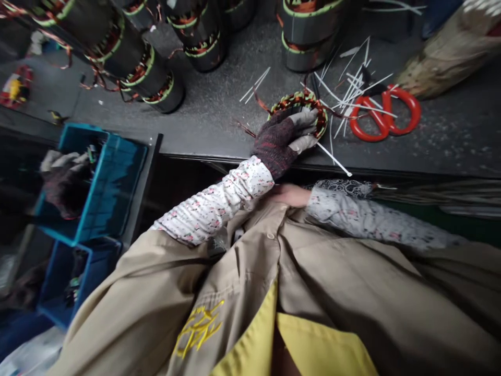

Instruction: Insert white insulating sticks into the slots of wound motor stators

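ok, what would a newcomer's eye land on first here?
Probably the red-handled scissors, right of centre on the dark bench, among scattered white ties. Next, the gloved left hand on a copper-wound ring near the bench's front edge, and the lime-rimmed dark cylinders lined up at upper left.

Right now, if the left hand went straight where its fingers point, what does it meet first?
The left hand would probably meet the right rim of the wire ring it rests on; white ties and scissors lie beyond. Fingertip height is unclear.
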Motion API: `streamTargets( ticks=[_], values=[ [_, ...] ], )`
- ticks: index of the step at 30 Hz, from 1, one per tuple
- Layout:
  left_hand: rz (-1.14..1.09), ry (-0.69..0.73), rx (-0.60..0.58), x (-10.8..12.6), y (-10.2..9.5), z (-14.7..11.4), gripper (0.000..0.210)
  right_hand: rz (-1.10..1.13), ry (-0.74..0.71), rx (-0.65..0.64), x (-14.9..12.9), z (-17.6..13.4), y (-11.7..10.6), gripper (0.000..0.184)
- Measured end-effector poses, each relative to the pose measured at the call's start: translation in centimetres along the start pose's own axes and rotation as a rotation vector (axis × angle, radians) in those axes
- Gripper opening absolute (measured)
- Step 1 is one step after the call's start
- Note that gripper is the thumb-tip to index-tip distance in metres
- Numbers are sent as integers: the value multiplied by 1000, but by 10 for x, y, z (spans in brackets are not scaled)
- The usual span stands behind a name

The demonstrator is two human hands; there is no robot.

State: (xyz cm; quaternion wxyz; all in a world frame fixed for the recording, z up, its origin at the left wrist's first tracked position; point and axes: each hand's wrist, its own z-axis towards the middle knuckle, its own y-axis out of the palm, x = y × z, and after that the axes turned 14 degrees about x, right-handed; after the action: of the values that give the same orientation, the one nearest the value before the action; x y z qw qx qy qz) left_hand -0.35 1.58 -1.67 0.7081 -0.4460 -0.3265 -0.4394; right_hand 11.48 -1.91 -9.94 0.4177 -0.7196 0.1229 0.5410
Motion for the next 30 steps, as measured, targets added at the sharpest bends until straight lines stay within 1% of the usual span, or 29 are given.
streamTargets(
  ticks=[2,3,4,6,8,9,12,14,17,19,21,23,24,25,27,28,30],
  values=[
    [69,7,-11,0,-1,1,34,-6,46,-175,7,-12,-5,38],
    [93,14,-10,1,-2,1,33,-7,58,-230,7,-18,-5,43],
    [103,21,-4,2,-2,2,33,-9,62,-269,5,-22,-4,46],
    [82,32,8,4,-3,2,33,-31,53,-309,1,-29,-3,41],
    [59,39,7,6,-3,2,33,-89,53,-296,0,-34,-8,34],
    [54,34,-2,7,-3,2,33,-129,59,-273,3,-37,-15,33],
    [57,4,-21,8,-2,0,34,-247,92,-190,20,-51,-41,35],
    [60,10,-9,6,0,-1,34,-303,120,-164,33,-62,-55,37],
    [66,71,45,-3,5,-2,33,-332,194,-180,47,-76,-57,40],
    [63,108,62,-10,8,-2,34,-310,251,-209,51,-81,-56,35],
    [40,131,50,-15,10,-2,34,-254,303,-258,54,-84,-64,22],
    [20,147,41,-18,9,-2,34,-191,362,-303,59,-86,-84,10],
    [11,154,44,-19,9,-2,34,-166,393,-303,62,-86,-97,11],
    [-4,159,47,-19,8,-1,34,-145,423,-280,66,-87,-109,15],
    [-50,160,50,-18,7,-1,34,-98,477,-181,74,-90,-128,21],
    [-74,157,53,-17,8,-2,34,-62,502,-124,77,-93,-132,23],
    [-106,147,67,-13,8,-2,33,44,554,-44,83,-106,-131,33]
  ],
)
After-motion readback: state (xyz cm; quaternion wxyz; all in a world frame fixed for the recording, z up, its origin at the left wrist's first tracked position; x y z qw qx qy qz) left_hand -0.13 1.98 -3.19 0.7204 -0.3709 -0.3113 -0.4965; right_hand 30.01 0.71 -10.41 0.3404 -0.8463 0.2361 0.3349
